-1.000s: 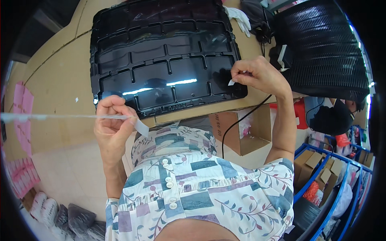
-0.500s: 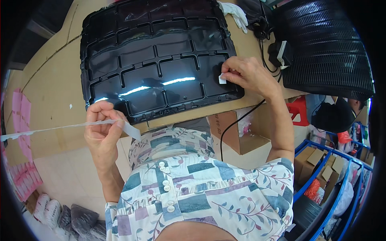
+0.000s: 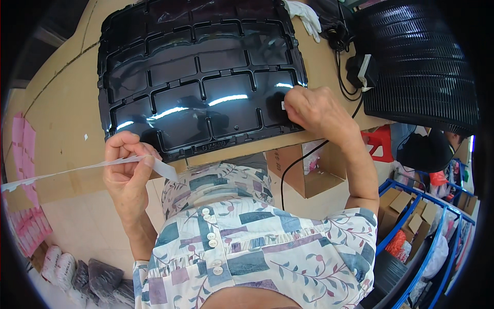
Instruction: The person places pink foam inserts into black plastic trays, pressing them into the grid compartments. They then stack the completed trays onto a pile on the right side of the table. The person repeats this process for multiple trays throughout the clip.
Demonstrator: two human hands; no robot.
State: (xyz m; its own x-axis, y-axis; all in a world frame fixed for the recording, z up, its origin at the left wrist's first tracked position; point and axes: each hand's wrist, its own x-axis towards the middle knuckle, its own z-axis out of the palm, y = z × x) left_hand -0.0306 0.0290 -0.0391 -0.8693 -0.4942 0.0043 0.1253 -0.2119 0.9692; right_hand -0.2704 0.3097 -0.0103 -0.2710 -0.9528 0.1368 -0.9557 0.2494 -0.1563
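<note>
A black plastic tray (image 3: 229, 110) with moulded compartments lies before me on the table. My left hand (image 3: 127, 175) is at its near left corner, thumb and finger pinched on a long white paper strip (image 3: 77, 171). One part of the strip runs off to the left, and a short end hangs past the thumb. Over the tray's right side, my right hand (image 3: 319, 113) is closed, with its fingertips curled under. A sliver of a small white sticker (image 3: 283, 105) shows beside the fingers; the rest is hidden. Whether it touches the tray, I cannot tell.
The cardboard-coloured table (image 3: 56, 118) carries a white glove (image 3: 307, 19), a black adapter with cables (image 3: 360, 71) and a ribbed black stack (image 3: 419, 67). Below its front edge is a cardboard box (image 3: 303, 172). Blue shelving (image 3: 411, 188) stands at right, and pink sheets (image 3: 23, 154) hang at left.
My right hand has turned so its knuckles face up, and the sticker is now mostly covered. My left hand keeps its pinch on the strip. The view has shifted slightly.
</note>
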